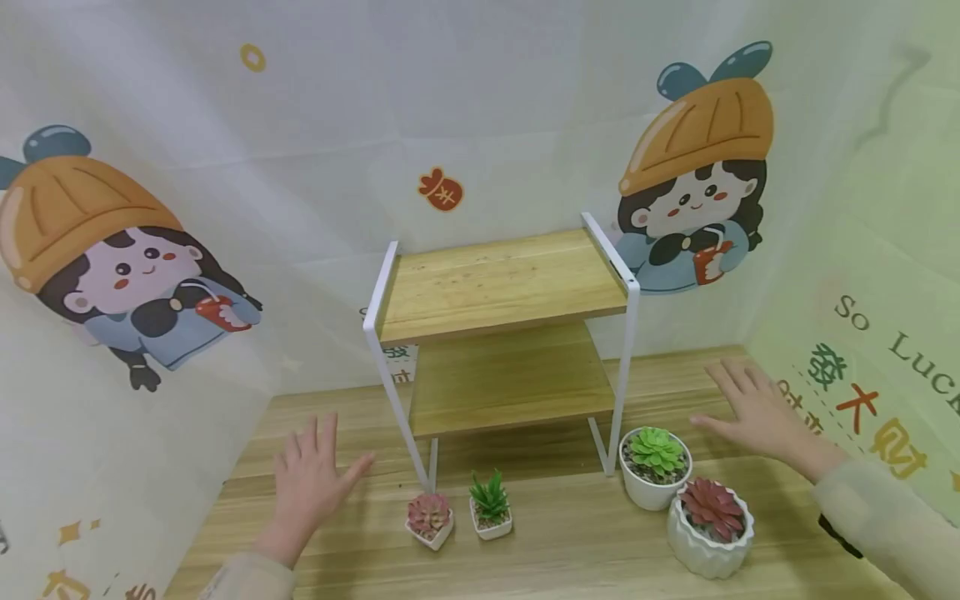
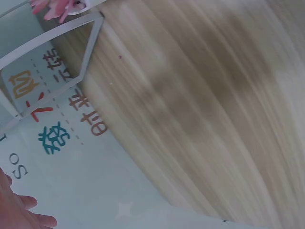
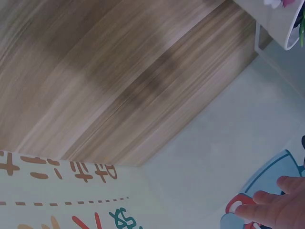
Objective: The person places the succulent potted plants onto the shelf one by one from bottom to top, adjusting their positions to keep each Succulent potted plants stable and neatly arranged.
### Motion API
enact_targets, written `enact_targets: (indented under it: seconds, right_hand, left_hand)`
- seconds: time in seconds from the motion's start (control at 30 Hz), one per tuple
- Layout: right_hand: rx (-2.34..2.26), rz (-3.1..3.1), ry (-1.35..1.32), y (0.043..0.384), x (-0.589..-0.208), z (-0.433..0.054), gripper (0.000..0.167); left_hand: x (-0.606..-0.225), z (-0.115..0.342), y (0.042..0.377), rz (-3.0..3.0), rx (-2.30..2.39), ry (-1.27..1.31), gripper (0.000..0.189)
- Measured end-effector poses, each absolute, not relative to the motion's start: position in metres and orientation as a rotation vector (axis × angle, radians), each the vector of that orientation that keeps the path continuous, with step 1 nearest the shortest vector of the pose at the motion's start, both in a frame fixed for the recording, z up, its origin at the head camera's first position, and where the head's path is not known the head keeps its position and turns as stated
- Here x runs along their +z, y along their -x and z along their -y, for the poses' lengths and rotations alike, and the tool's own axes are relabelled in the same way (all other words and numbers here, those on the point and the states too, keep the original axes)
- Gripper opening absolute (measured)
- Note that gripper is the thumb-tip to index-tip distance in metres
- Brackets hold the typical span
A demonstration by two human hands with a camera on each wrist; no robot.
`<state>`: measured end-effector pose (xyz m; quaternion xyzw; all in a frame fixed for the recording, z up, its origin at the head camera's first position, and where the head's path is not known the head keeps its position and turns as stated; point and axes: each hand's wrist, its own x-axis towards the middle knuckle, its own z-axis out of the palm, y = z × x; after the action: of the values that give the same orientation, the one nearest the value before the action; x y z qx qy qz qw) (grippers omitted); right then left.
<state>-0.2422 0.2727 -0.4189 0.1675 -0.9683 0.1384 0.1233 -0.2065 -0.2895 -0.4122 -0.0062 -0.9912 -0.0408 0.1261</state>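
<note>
My left hand (image 1: 309, 483) hovers over the left side of the table, fingers spread and holding nothing. Over on the right, my right hand (image 1: 765, 417) is likewise spread and holds nothing. Nearest to it are a green succulent (image 1: 656, 452) in a round white pot and a dark red succulent (image 1: 712, 508) in a wavy white pot. A small pink succulent (image 1: 429, 515) and a small spiky green plant (image 1: 490, 500), each in a square white pot, stand to the right of my left hand. Fingertips of each hand show in its own wrist view.
A two-tier shelf (image 1: 502, 283) with wooden boards and a white frame stands behind the pots. The wooden table (image 1: 352, 550) meets a printed cloth backdrop (image 1: 510, 100) at the back and sides. A dark strip (image 1: 840, 537) lies by the right sleeve.
</note>
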Motion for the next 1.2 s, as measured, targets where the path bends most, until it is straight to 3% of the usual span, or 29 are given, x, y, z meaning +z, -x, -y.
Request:
enact_targets:
  seconds: [0.2, 0.43, 0.7, 0.9, 1.2]
  right_hand:
    - [0.531, 2.839, -0.542, 0.219, -0.424, -0.275, 0.086]
    - [1.098, 2.820, -0.632, 0.188, -0.445, -0.277, 0.074]
    - [1.179, 2.770, -0.641, 0.153, -0.474, -0.282, 0.069]
    - [1.198, 2.741, -0.584, 0.137, -0.496, -0.286, 0.077]
    - [1.216, 2.734, -0.417, 0.128, -0.519, -0.278, 0.091]
  left_hand:
    - [-0.381, 0.284, 0.219, 2.814, -0.168, 0.076, 0.084]
    - [-0.319, 0.269, 0.235, 2.797, -0.530, 0.142, 0.078]
    - [-0.261, 0.246, 0.255, 2.702, -0.670, 0.289, 0.069]
    - [-0.231, 0.228, 0.267, 2.760, -0.625, 0.313, 0.066]
    - [-0.216, 0.207, 0.287, 2.968, -0.596, 0.127, 0.060]
